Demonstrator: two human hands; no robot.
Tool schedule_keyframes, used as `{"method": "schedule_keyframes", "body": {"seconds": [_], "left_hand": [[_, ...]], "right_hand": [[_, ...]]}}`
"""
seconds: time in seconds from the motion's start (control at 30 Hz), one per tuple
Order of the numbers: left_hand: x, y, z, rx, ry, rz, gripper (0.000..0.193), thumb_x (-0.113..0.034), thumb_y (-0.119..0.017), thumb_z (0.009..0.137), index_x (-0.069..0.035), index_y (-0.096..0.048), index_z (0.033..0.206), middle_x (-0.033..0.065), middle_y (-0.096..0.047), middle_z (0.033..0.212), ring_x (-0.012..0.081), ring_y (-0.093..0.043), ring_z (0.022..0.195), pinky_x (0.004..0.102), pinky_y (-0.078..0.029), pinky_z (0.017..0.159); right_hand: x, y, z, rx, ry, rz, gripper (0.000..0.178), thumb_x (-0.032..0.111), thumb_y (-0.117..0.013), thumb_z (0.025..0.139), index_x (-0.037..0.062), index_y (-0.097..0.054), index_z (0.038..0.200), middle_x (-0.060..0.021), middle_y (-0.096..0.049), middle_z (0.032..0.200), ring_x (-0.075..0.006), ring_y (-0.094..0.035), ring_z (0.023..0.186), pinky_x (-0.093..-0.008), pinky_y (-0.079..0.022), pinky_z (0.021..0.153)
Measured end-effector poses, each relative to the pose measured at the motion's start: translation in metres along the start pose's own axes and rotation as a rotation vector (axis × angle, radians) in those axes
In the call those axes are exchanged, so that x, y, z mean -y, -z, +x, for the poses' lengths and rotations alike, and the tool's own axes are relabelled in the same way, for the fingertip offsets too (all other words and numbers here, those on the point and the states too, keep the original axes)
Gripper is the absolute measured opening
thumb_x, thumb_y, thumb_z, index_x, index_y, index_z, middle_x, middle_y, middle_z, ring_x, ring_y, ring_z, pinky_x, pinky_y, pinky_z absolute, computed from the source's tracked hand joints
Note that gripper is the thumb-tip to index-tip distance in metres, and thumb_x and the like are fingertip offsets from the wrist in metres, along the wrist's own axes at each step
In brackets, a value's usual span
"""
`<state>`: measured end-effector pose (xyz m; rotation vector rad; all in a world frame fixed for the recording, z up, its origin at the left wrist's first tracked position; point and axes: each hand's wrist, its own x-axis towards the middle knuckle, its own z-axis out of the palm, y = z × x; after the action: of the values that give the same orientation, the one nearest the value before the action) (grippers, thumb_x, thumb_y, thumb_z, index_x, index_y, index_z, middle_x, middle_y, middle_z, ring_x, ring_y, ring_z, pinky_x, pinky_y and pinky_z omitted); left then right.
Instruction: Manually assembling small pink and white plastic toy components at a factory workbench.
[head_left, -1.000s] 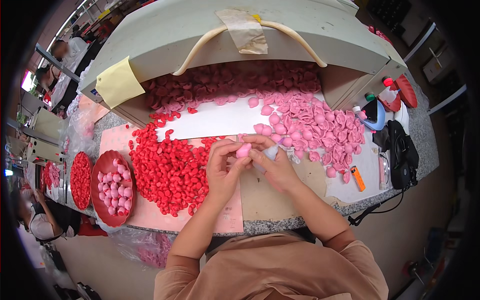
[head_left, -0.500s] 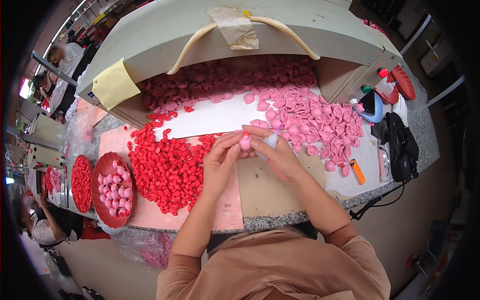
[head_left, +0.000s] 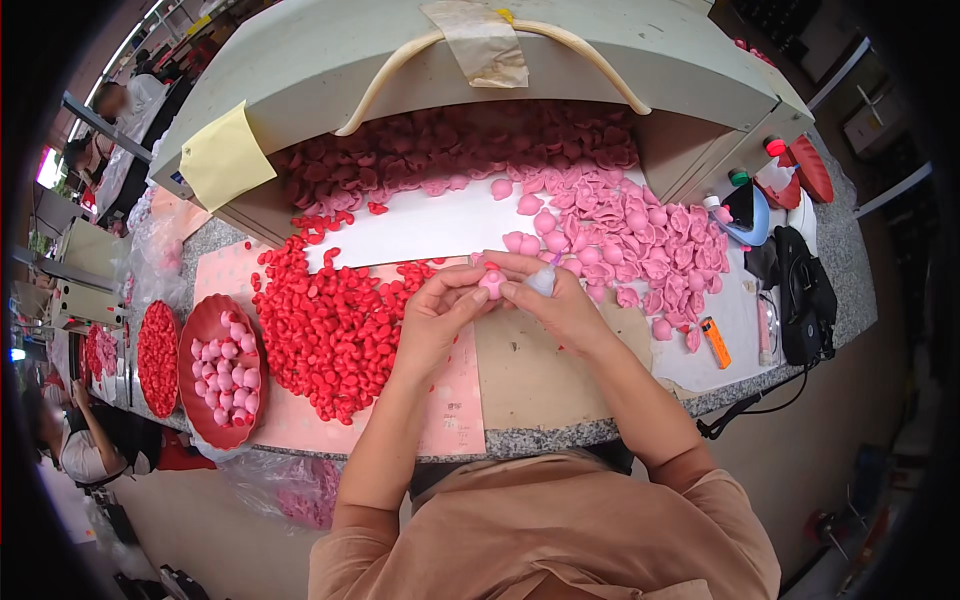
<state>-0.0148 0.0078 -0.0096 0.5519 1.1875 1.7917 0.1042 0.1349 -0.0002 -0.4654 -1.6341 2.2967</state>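
Over the middle of the bench, both my hands meet at a small pink ball-shaped piece [head_left: 490, 287] with a red part on top. My left hand [head_left: 436, 309] is closed, pinching the piece between thumb and fingers. Against its other side rest the fingertips of my right hand [head_left: 566, 314]. That hand also grips a translucent squeeze bottle [head_left: 542, 281] with a thin purple tip, tilted away from me. To the left lies a heap of small glossy red pieces [head_left: 330, 345]. A pile of pink cup-shaped pieces and balls [head_left: 640, 240] spreads to the right.
A grey box-like hood [head_left: 330, 80] arches over the back of the bench. At left are a red scalloped tray [head_left: 250, 400] of pink-and-red pieces and another tray of red pieces [head_left: 158, 350]. An orange lighter [head_left: 716, 343] and black bag [head_left: 805, 300] lie right. Other people sit far left.
The view has shifted slightly. Both hands stay together around the pink piece, with the fingers a little closer over it. The squeeze bottle remains in my right hand.
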Motion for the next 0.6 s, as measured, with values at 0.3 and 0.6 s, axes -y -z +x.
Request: {"method": "schedule_keyframes", "body": {"seconds": [0.3,0.6], "left_hand": [[0.0003,0.0,-0.0001,-0.013,0.008,-0.011,0.021,0.0,-0.058,0.085,0.0,-0.056,0.107,0.009,-0.06,0.107,0.017,-0.059,0.099,0.0324,-0.05,0.088],[-0.0012,-0.0005,0.0002,-0.004,-0.004,-0.023,0.022,0.002,-0.058,0.085,0.001,-0.057,0.107,0.009,-0.061,0.106,0.0156,-0.059,0.098,0.0302,-0.05,0.088]], "right_hand": [[-0.0012,0.0004,0.0004,0.006,-0.011,0.013,0.042,0.013,-0.059,0.087,0.0004,-0.05,0.126,-0.006,-0.057,0.12,-0.0111,-0.055,0.1,-0.0251,-0.045,0.082],[0.0008,0.0011,-0.0006,0.021,-0.011,-0.009,0.043,0.013,-0.059,0.087,0.0016,-0.048,0.128,-0.0062,-0.055,0.123,-0.0121,-0.054,0.105,-0.0265,-0.044,0.089]]}}
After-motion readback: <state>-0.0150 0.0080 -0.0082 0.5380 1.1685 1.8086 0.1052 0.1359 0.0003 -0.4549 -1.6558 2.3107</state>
